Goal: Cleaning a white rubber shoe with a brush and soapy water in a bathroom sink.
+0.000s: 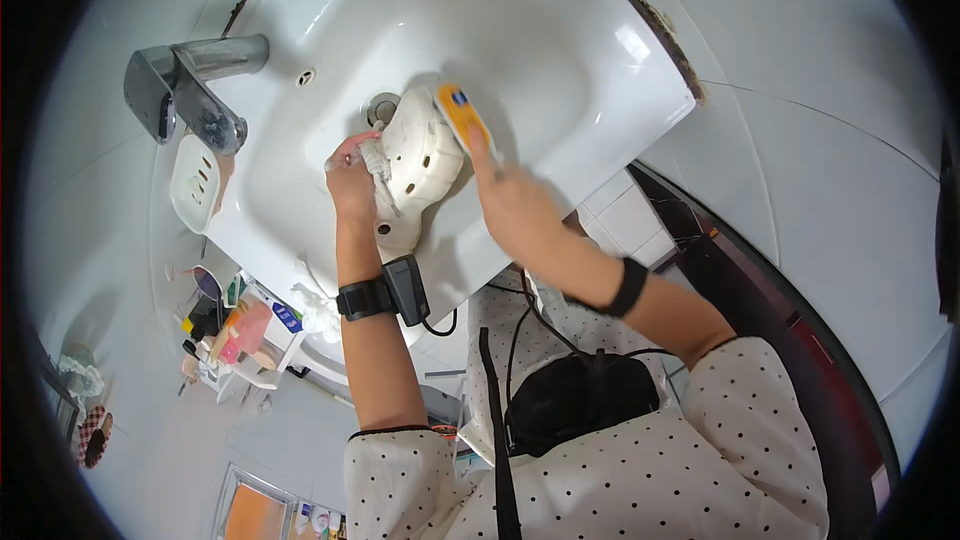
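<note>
A white clog-style shoe with several small holes in it is tilted over the washbasin, close to the drain. My left hand is closed on its left side, around a pale, ribbed, strap-like part; how that part joins the shoe is unclear. My right hand, slightly blurred, grips a yellow-orange brush with the index finger stretched along its back. The brush rests at the shoe's right edge, and its bristles are hidden underneath.
A chrome faucet stands at the basin's left, with a white soap dish beside it. Lower left, a shelf carries bottles and toiletries. Crumpled white material lies near my left forearm. A dark cable hangs from the left wrist device.
</note>
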{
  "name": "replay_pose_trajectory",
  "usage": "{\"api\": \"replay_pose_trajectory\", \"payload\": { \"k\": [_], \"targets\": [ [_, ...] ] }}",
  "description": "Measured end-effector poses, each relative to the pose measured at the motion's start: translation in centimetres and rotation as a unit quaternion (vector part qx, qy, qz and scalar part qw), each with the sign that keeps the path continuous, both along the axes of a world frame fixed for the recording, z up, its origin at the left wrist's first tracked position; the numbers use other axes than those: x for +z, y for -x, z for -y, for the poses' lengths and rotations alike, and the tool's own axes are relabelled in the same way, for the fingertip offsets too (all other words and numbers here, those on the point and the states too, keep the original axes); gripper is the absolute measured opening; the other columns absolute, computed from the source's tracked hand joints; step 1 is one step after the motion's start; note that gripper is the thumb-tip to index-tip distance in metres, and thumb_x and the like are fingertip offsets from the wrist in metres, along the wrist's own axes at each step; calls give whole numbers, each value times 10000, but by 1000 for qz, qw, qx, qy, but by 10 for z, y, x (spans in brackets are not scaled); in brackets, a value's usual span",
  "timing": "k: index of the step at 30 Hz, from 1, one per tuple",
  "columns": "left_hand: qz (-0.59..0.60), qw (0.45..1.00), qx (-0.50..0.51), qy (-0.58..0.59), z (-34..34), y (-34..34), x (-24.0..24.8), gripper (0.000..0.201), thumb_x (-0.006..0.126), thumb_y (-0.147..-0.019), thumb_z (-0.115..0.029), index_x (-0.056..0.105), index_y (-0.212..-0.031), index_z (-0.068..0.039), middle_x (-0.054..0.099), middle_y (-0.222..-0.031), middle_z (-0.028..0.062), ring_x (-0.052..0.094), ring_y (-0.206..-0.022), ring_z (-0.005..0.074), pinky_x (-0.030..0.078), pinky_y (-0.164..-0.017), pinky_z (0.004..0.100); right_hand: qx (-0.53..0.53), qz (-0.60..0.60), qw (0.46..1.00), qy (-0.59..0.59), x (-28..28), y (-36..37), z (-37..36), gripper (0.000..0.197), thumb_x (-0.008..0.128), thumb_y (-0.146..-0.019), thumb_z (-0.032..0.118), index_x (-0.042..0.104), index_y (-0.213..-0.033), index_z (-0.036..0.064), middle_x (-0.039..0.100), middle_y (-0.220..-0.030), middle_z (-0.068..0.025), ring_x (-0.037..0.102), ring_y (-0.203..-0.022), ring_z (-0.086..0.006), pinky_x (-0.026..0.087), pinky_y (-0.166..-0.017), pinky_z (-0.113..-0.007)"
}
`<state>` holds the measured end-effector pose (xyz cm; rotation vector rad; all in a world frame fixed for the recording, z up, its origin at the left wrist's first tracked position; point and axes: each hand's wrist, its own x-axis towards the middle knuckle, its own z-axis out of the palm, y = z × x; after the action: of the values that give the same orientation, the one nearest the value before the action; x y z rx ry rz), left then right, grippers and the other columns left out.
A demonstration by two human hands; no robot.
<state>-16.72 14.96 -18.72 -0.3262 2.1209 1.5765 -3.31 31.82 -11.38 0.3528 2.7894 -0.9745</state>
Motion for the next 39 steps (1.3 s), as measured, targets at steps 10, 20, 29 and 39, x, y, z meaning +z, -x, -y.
{"api": "replay_pose_trajectory", "payload": {
  "k": [10, 20, 29, 39],
  "targets": [
    [53, 998, 0, -33, 3, 14, -5, 267, 381, -904, -14, 643, -860, 11, 593, -722, 42, 513, -593, 83, 421, -546, 210, -31, -24, 999, -24, 6, -10, 20, 734, 494, -724, -18, 157, -1376, -16, 516, -617, -196, 518, -490, -303, 445, -446, -397],
    [43, 998, -33, 11, 6, 22, -11, 256, 381, -917, -26, 622, -893, 56, 633, -875, 120, 604, -746, 174, 500, -695, 266, -1, -15, 996, -90, 1, -21, 21, 715, 503, -744, 0, 181, -1382, 11, 500, -598, -154, 519, -507, -281, 442, -443, -370],
    [56, 997, 0, -46, -1, 16, -13, 248, 413, -912, -36, 644, -837, 13, 583, -693, 37, 507, -557, 97, 413, -480, 222, 6, -39, 999, -8, -9, 4, -13, 731, 489, -741, -4, 158, -1391, 46, 509, -623, -158, 524, -486, -285, 456, -457, -401],
    [40, 999, -5, -31, 3, 16, -18, 239, 412, -915, -45, 640, -884, 20, 621, -826, 66, 558, -689, 115, 455, -639, 220, 97, -11, 995, 31, 6, 18, -17, 666, 447, -776, 5, 183, -1385, 67, 554, -673, -202, 573, -543, -333, 469, -476, -422]
  ]
}}
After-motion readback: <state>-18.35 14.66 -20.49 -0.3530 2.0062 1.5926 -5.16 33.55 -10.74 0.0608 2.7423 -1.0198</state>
